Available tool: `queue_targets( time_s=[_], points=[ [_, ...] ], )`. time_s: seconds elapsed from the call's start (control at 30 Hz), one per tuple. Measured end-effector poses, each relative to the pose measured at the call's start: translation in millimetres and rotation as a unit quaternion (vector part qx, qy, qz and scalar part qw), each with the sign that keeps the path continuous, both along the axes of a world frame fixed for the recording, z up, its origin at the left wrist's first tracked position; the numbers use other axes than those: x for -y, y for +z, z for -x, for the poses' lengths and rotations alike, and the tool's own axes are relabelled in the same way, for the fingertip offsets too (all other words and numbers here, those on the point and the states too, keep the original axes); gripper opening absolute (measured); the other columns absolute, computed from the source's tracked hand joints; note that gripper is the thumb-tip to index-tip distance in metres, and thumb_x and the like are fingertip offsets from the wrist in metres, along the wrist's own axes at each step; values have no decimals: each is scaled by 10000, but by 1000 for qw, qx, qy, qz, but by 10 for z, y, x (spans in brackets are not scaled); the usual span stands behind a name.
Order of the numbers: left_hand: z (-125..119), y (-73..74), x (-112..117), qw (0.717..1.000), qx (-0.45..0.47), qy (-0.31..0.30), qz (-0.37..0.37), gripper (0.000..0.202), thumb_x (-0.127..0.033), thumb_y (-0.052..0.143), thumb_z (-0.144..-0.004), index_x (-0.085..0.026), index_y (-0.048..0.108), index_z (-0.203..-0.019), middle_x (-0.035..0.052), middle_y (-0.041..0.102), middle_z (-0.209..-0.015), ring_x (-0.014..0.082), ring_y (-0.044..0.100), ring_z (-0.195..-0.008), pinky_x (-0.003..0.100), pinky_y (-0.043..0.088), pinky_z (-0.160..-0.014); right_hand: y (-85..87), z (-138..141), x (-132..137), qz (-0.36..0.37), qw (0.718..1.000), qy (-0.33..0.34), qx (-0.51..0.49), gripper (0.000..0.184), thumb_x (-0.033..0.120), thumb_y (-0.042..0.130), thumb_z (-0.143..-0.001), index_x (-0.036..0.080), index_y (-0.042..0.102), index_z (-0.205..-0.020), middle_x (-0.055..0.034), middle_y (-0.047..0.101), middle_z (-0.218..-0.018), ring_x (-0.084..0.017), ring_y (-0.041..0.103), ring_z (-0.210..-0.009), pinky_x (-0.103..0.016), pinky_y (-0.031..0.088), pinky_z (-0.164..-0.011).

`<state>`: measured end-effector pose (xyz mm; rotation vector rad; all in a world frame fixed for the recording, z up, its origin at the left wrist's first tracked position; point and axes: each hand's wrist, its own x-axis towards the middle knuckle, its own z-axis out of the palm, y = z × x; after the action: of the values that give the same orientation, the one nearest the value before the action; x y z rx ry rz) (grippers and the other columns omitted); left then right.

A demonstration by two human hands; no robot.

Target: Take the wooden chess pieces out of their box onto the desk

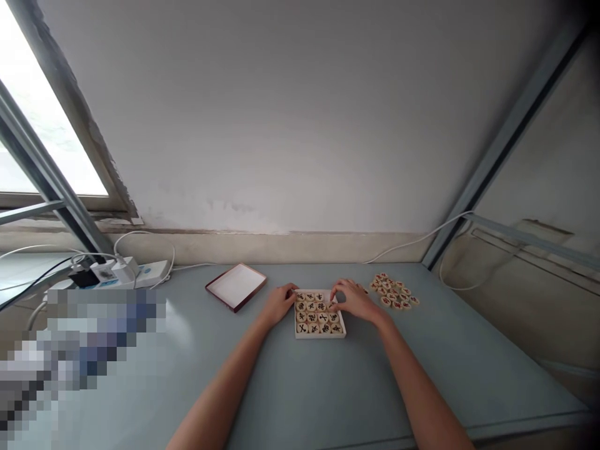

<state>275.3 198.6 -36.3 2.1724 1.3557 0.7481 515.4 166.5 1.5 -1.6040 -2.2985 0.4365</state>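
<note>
A small white box (320,334) sits on the grey table, filled with several round wooden chess pieces (313,315) marked in black. My left hand (280,301) rests against the box's left edge, fingers curled on its rim. At the box's upper right corner, my right hand (352,297) has its fingers bent down onto a piece; whether it grips that piece is hidden. To the right lies a loose group of pieces with red marks (394,292).
The box lid (235,285) lies open side up to the left of the box. A white power strip with plugs and cables (122,272) sits at the back left. A white cable (412,242) runs along the wall. The table's front edge (515,426) is near.
</note>
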Motion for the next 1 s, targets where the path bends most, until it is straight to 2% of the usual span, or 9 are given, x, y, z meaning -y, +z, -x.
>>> queue_targets(
  time_s=[0.17,0.33,0.4,0.53,0.6,0.67,0.77,0.9,1.0],
  points=[
    [-6,13,-6,1000,2,-8,-1,271,-248,374,-813,-180,613,-920,22,646,-739,146,557,-673,228,352,-597,-46,0,-27,66,995,35,-71,120,322,617,-696,207,587,-713,12,608,-803,-151,540,-780,-246,373,-683],
    [-3,15,-3,1000,-7,-1,6,270,-253,381,-816,-183,613,-935,29,654,-774,157,567,-705,231,361,-612,-28,-103,-44,32,990,-30,-136,214,392,519,-768,210,562,-871,-17,637,-870,-150,557,-748,-247,384,-629],
    [-1,4,-4,1000,-5,0,5,268,-272,385,-821,-183,612,-932,29,653,-773,158,566,-703,230,362,-609,-31,-207,-54,11,991,-78,-106,210,390,489,-788,214,560,-878,-16,641,-856,-154,560,-742,-255,380,-634],
    [1,-4,4,1000,3,-4,1,277,-301,375,-834,-188,616,-910,29,658,-792,155,565,-703,230,365,-617,-86,-388,-75,-37,982,-180,38,139,336,544,-754,205,587,-771,-36,618,-842,-196,549,-828,-287,365,-696],
    [1,3,12,1000,4,-3,-1,284,-313,372,-836,-191,618,-907,31,660,-798,156,565,-703,232,363,-617,-118,-407,-84,-72,978,-188,52,139,315,546,-753,206,585,-829,-43,594,-901,-198,535,-878,-288,367,-722],
    [2,11,16,1000,3,-2,0,294,-325,368,-837,-191,618,-916,34,660,-794,160,566,-705,233,360,-612,-143,-383,-93,-90,983,-159,27,190,312,529,-769,213,562,-928,-35,575,-932,-176,532,-880,-273,375,-723],
    [5,7,6,1000,1,-2,6,300,-332,366,-834,-191,613,-928,36,656,-784,168,568,-711,239,359,-608,-180,-360,-105,-72,990,-120,23,185,318,553,-755,227,571,-915,-14,575,-888,-163,533,-860,-257,379,-710],
    [2,-20,-21,1000,-8,0,4,296,-334,369,-831,-194,610,-931,31,644,-747,169,562,-689,247,355,-604,-233,-543,-105,-66,979,-187,54,65,192,552,-731,209,597,-774,-35,584,-870,-186,534,-873,-282,371,-727],
    [-5,-25,-28,1000,-12,5,0,287,-324,380,-826,-193,608,-943,30,641,-744,169,563,-688,250,355,-613,-214,-737,-95,-75,966,-243,50,180,108,495,-729,179,591,-864,-75,585,-910,-208,527,-908,-311,370,-745]
  ],
)
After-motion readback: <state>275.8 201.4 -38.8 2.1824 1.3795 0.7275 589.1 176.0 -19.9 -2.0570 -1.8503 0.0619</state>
